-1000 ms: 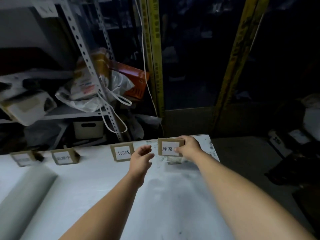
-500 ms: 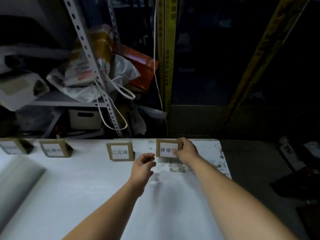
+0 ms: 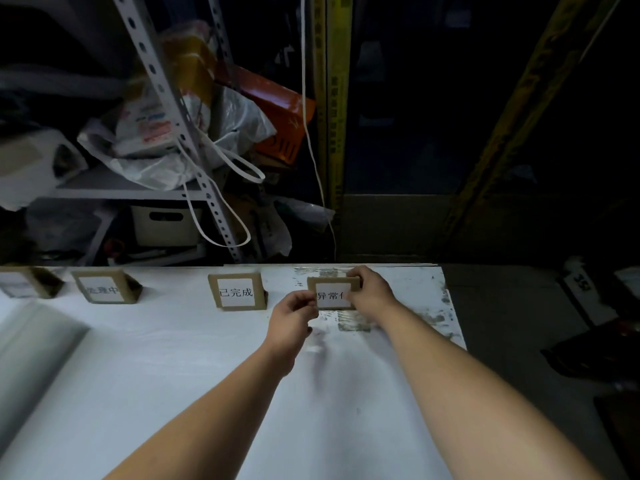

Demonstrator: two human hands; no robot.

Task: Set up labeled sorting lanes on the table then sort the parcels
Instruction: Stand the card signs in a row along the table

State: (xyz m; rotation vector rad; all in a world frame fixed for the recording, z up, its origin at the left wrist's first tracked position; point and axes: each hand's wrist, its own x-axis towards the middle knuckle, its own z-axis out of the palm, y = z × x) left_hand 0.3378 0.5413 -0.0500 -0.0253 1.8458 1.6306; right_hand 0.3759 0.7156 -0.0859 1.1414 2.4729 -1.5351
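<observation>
Centrally, the held label card [image 3: 332, 293], brown cardboard with a white printed slip on its face, stands upright near the far right corner of the white table [image 3: 173, 375]; whether its base touches the surface cannot be told. The left hand [image 3: 294, 317] pinches this card's left edge between thumb and curled fingers, covering the lower left of the slip. The right hand [image 3: 372, 291] grips the upper right corner, fingers curled over the top edge and hiding the last printed character. Just in front of the held label card the table shows a grey scuffed patch [image 3: 353, 322]. To its left, near but not touching, a second label card [image 3: 237, 292] reading 已完成 is propped upright. Farther left, well apart, a third label card [image 3: 102, 286] bears blurred print, and a fourth label card [image 3: 20, 282] sits at the frame's edge, its text unreadable. Left of the held label card and nearer the viewer, a grey roll [image 3: 31, 351] lies on the table. Beyond the held label card, past the table's far edge, a perforated metal rack [image 3: 173, 109] carries white plastic bags [image 3: 156, 164] and an orange package [image 3: 277, 112], with a pale storage bin [image 3: 162, 223] on the level below. Directly behind the card rises a yellow striped post [image 3: 336, 98].
</observation>
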